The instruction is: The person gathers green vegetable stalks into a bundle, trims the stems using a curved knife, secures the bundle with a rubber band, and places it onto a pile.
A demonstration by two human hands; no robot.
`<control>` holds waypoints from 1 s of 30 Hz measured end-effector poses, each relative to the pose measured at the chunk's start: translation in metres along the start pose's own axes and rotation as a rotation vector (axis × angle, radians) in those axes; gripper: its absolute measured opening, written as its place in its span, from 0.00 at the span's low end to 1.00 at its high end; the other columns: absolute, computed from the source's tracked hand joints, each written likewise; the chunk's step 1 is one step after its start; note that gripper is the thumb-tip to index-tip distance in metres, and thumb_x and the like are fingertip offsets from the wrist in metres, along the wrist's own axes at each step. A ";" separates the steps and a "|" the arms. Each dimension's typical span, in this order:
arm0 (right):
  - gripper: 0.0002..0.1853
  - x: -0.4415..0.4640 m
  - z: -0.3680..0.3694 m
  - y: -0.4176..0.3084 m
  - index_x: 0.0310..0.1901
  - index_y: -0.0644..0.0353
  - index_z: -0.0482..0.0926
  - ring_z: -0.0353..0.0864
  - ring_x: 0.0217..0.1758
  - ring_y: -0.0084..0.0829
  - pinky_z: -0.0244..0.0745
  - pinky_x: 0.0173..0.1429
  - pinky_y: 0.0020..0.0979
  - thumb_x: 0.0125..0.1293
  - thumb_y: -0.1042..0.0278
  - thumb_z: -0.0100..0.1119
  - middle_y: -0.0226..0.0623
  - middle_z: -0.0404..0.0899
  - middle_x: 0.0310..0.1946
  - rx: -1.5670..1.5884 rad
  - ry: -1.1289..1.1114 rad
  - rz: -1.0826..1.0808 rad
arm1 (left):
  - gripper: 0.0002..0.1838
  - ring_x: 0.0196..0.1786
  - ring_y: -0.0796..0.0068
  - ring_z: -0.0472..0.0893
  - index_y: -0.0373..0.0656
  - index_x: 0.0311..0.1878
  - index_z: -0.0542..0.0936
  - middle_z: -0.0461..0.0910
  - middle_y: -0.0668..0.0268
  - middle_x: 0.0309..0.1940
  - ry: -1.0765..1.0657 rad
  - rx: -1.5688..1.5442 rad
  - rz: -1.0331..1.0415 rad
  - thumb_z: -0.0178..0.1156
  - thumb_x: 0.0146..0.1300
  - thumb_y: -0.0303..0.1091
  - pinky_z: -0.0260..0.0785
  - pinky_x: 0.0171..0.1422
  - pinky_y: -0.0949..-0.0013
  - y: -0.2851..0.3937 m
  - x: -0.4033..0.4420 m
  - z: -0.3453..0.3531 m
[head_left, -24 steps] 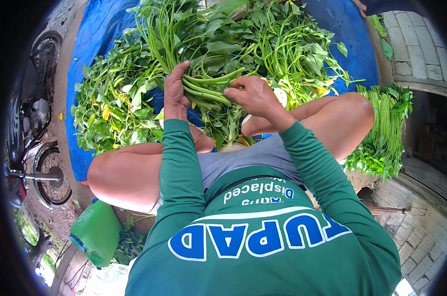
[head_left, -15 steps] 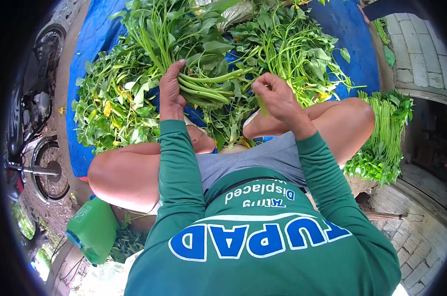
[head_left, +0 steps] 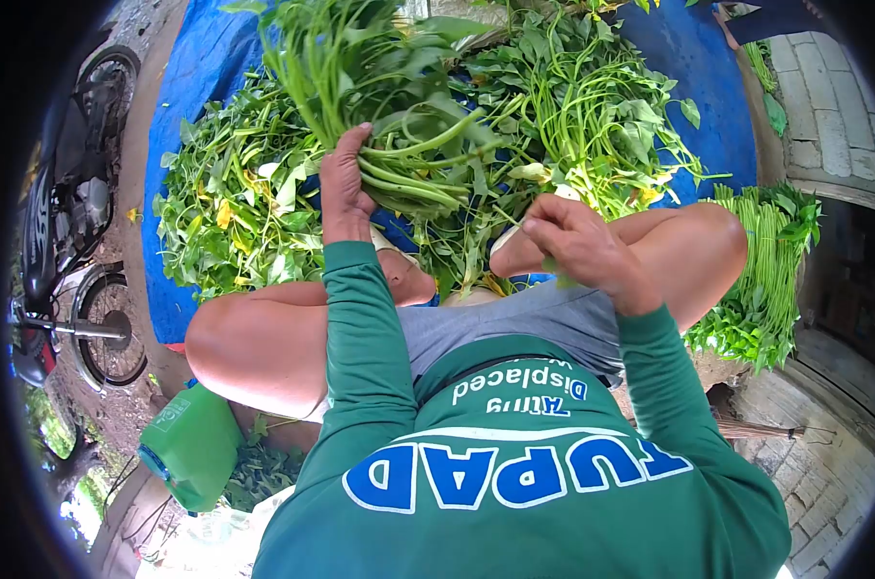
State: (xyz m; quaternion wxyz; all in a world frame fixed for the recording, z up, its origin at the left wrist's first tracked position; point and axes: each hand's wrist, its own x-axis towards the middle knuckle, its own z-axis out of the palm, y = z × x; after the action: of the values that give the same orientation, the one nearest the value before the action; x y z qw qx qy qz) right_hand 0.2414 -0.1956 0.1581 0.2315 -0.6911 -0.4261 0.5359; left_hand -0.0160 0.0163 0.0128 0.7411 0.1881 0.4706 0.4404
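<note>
Where a blue plastic sheet point(head_left: 198, 58) underlies loose green foliage point(head_left: 239, 198), the left hand point(head_left: 346, 193) grips a thick bundle of long green leafy stems point(head_left: 352, 96). Right of this bundle, the right hand point(head_left: 587, 246), fingers curled, holds a small green leaf scrap point(head_left: 553, 266).

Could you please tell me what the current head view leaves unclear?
All in the head view:
Bunch: top cut off by upper edge.
Green scrap: blurred, mostly hidden by the right hand.
Other person: mostly cut off by upper edge.
Motorcycle: partly lost in the dark border.
</note>
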 end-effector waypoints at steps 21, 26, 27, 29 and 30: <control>0.15 0.227 -0.070 0.191 0.43 0.62 0.91 0.90 0.56 0.61 0.84 0.64 0.53 0.64 0.60 0.65 0.62 0.90 0.50 -0.507 0.678 0.316 | 0.09 0.30 0.67 0.87 0.38 0.44 0.86 0.86 0.62 0.31 -0.037 0.244 -0.157 0.71 0.70 0.34 0.86 0.39 0.60 -0.031 -0.008 0.033; 0.14 0.237 -0.092 0.199 0.42 0.59 0.90 0.89 0.48 0.62 0.84 0.57 0.54 0.63 0.59 0.65 0.59 0.89 0.45 -0.521 0.685 0.186 | 0.08 0.26 0.70 0.85 0.36 0.36 0.87 0.86 0.63 0.28 0.004 0.294 -0.168 0.74 0.64 0.31 0.79 0.33 0.64 -0.054 -0.002 0.024; 0.14 0.236 -0.099 0.188 0.42 0.58 0.90 0.88 0.47 0.62 0.83 0.56 0.55 0.63 0.58 0.65 0.58 0.89 0.43 -0.538 0.670 0.122 | 0.08 0.26 0.70 0.85 0.36 0.35 0.87 0.86 0.63 0.28 0.003 0.304 -0.174 0.74 0.64 0.31 0.78 0.33 0.64 -0.054 -0.001 0.025; 0.12 0.231 -0.112 0.167 0.40 0.63 0.89 0.87 0.38 0.46 0.81 0.46 0.47 0.67 0.61 0.68 0.46 0.90 0.35 -0.261 0.650 0.069 | 0.08 0.25 0.69 0.83 0.36 0.33 0.87 0.85 0.63 0.26 0.023 0.307 -0.183 0.74 0.63 0.31 0.76 0.32 0.63 -0.056 0.003 0.029; 0.12 0.222 -0.121 0.154 0.40 0.64 0.88 0.86 0.36 0.40 0.81 0.44 0.43 0.68 0.62 0.69 0.41 0.89 0.34 -0.083 0.580 0.025 | 0.08 0.25 0.69 0.83 0.36 0.33 0.87 0.85 0.63 0.26 0.020 0.318 -0.184 0.74 0.62 0.31 0.76 0.32 0.63 -0.058 0.005 0.031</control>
State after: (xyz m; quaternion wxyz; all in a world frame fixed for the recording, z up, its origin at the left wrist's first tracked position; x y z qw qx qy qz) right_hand 0.4214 -0.0750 -0.0440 0.3086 -0.8295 -0.3553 0.3007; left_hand 0.0388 -0.0068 -0.0152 0.7345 0.2545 0.5567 0.2928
